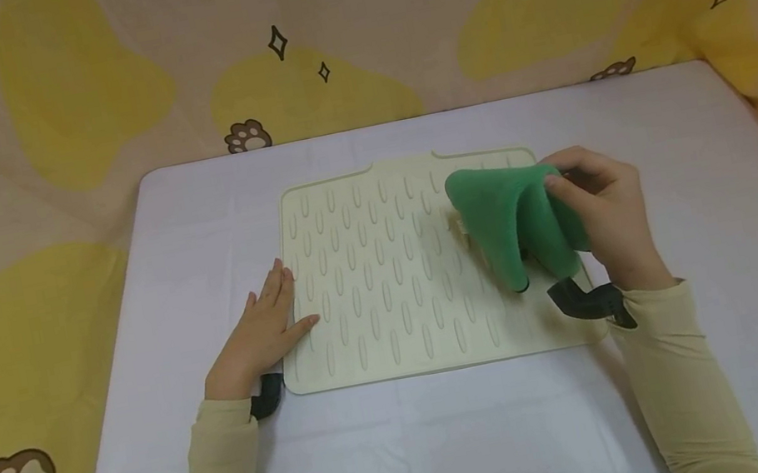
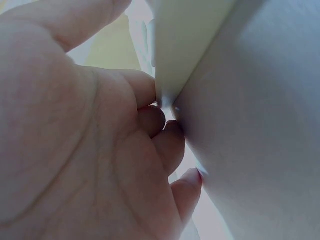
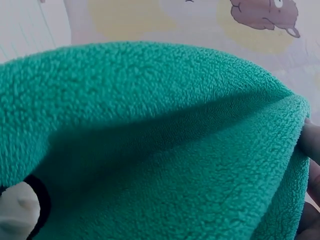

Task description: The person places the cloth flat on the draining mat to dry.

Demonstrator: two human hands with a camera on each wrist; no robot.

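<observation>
A pale cream mat (image 1: 370,272) with raised oval ridges lies flat on the table. My left hand (image 1: 255,334) rests at its left edge, fingers extended and thumb over the mat; in the left wrist view the fingertips of this hand (image 2: 100,130) are beside the mat's edge (image 2: 187,45). My right hand (image 1: 606,209) pinches a green terry cloth (image 1: 496,207) between thumb and fingers, above the mat's right side. The cloth hangs in folds and hides part of the mat. In the right wrist view the cloth (image 3: 165,85) fills most of the picture.
A white-covered table (image 1: 402,452) surrounds the mat. A patterned yellow-and-beige curtain (image 1: 387,24) hangs behind it. Near the cloth's lower left in the right wrist view is a white patch with a black rim (image 3: 20,210), partly cut off. Black wrist mounts (image 1: 588,301) sit at the sleeves.
</observation>
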